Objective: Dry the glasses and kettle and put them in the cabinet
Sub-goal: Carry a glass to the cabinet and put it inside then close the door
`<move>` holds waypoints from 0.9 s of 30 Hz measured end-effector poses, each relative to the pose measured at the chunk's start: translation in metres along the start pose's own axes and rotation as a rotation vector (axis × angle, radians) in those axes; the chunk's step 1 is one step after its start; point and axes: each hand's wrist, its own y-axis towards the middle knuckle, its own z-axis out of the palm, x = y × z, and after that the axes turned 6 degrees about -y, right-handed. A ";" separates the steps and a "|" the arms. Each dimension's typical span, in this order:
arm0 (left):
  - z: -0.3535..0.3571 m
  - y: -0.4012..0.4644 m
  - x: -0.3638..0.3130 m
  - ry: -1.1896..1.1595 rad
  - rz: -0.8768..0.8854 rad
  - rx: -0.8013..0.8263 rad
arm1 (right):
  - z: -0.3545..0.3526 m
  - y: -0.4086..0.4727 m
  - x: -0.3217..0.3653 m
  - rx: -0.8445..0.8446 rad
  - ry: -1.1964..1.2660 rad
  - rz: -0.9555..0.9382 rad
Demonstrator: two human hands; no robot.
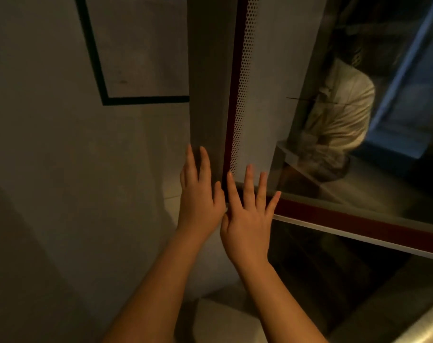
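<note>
Two hands show, the left hand (199, 194) and the right hand (247, 214), along with two bare forearms, one cabinet (279, 95) with one glass door (374, 134) and one perforated strip (242, 82), one dark-framed panel (136, 50) on the wall, and no glasses or kettle to count.

Bare forearms, no sleeves, rings or watch.

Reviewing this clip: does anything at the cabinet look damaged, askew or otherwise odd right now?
Nothing stands out. The left hand and right hand lie flat with straight fingers against the cabinet door beside its perforated strip. The glass panel only carries reflections. No glasses or kettle are in view.
</note>
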 end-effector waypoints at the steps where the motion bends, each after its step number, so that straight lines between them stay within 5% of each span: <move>1: 0.006 0.011 0.005 -0.012 0.015 0.012 | 0.008 0.008 -0.003 -0.005 -0.008 0.007; 27: 0.199 0.214 0.069 -0.410 0.251 0.325 | 0.134 0.163 -0.104 -0.049 -0.389 0.330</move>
